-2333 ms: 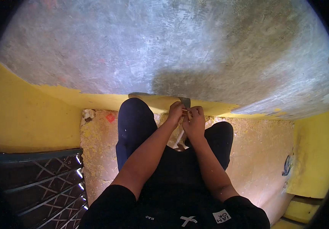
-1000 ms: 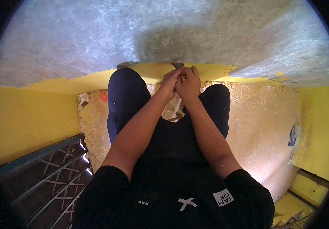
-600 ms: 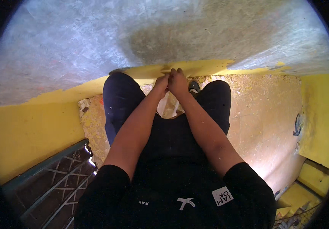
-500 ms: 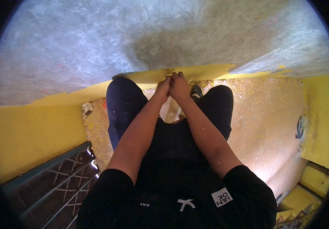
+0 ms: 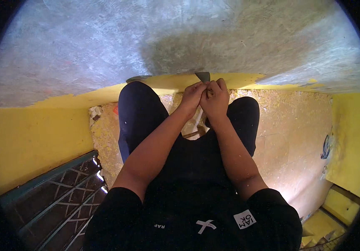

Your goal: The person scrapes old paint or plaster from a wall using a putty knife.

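A scraper with a flat, dark, flared blade [image 5: 203, 76] points up at the wall between my hands. Its handle is mostly hidden by my fingers. My right hand [image 5: 215, 100] is closed around it, knuckles toward the wall. My left hand [image 5: 191, 98] is pressed against the right one, its fingers closed on the scraper near the blade's base. The blade lies close to a strip of yellow paint [image 5: 240, 80] low on the wall. Above that strip the wall [image 5: 180, 33] is bare, mottled grey.
My bent knees stand either side of my hands. Paint flakes litter the tan floor [image 5: 293, 134]. A yellow wall [image 5: 42, 142] and a dark metal grille [image 5: 58, 205] are on the left; another yellow wall [image 5: 349, 142] rises on the right. A dark crumpled thing [image 5: 326, 146] lies near it.
Both hands have moved right and slightly toward me. The scraper's blade, not distinguishable before, now shows above the fingers. My right knee has shifted slightly.
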`<state>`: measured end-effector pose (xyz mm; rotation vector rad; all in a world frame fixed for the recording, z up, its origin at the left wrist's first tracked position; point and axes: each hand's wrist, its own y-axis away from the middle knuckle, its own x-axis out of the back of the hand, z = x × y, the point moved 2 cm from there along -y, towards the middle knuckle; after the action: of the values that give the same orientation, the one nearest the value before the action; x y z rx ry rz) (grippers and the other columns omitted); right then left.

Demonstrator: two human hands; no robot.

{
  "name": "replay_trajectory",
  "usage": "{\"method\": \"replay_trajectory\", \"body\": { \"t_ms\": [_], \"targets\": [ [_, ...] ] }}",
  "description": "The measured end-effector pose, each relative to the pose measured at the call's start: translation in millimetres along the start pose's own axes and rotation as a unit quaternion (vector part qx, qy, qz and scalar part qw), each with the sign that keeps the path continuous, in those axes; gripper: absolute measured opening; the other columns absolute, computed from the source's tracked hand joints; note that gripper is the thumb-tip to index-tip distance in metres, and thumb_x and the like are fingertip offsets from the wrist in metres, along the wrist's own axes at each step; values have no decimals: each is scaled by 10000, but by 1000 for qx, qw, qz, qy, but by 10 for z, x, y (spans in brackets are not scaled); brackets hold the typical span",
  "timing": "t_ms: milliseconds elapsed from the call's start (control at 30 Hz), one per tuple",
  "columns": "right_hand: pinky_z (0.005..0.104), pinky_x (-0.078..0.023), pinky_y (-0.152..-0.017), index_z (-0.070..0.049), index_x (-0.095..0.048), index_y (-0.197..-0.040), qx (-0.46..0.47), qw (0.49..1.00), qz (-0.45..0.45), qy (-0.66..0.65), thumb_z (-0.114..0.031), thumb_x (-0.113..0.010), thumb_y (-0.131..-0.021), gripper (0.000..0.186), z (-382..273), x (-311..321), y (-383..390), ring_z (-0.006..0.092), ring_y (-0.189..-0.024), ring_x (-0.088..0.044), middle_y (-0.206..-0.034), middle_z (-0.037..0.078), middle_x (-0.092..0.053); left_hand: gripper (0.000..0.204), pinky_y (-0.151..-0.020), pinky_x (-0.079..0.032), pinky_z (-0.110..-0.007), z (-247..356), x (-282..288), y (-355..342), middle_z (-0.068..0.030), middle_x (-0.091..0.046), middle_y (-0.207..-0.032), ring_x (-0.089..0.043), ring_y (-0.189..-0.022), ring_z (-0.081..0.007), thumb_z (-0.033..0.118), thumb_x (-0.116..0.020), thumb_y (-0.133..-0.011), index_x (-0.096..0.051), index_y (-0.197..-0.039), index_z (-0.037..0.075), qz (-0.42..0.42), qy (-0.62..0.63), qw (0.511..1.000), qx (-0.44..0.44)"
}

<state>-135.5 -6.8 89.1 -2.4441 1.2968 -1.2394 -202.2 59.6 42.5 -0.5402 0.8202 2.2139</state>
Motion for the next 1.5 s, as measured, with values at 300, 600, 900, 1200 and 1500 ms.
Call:
{"method": "replay_trajectory", "body": {
  "t_ms": [300, 600, 900, 1200, 1500],
  "targets": [
    [466, -446, -624, -17, -554, -757, -12, 996, -84, 15, -17, -606, -728, 59, 542, -666, 151, 400, -715, -533, -787, 189, -514, 308, -690, -491, -303, -517, 632, -489, -56, -643, -925, -606, -801, -145, 318, -536, -949, -642, -994, 33, 84, -29, 993, 84],
    [490, -452, -644, 1, -531, -775, -30, 988, -148, 13, -71, -647, -688, 162, 653, -578, 182, 427, -748, -545, -789, 212, -519, 380, -700, -540, -385, -479, 497, -378, -93, -641, -902, -630, -801, -214, 367, -490, -924, -630, -1004, 24, 116, -180, 967, 136],
    [479, -457, -609, -12, -538, -788, 20, 992, -115, -55, -94, -685, -676, 202, 80, -402, 166, 417, -713, -552, -790, 188, -502, 300, -700, -484, -302, -198, 561, -148, -90, -623, -898, -602, -785, -166, 265, -573, -872, -576, -1011, -2, 104, -101, 989, -11],
    [408, -436, -542, -40, -531, -741, 81, 995, -4, -53, -44, -697, -654, 188, -256, -281, 194, 343, -640, -541, -753, 126, -476, 235, -756, -498, -307, 22, 349, 135, -81, -594, -951, -595, -852, -173, 193, -573, -911, -534, -1053, 10, 149, 37, 986, -67],
    [439, -409, -554, -12, -484, -706, 43, 994, -94, -35, -9, -639, -682, 157, -38, -924, 170, 359, -645, -514, -742, 149, -473, 197, -674, -454, -333, -272, 992, -346, -46, -600, -885, -565, -773, -164, 236, -539, -905, -623, -922, 59, 167, 8, 984, 55]
  ]
}}
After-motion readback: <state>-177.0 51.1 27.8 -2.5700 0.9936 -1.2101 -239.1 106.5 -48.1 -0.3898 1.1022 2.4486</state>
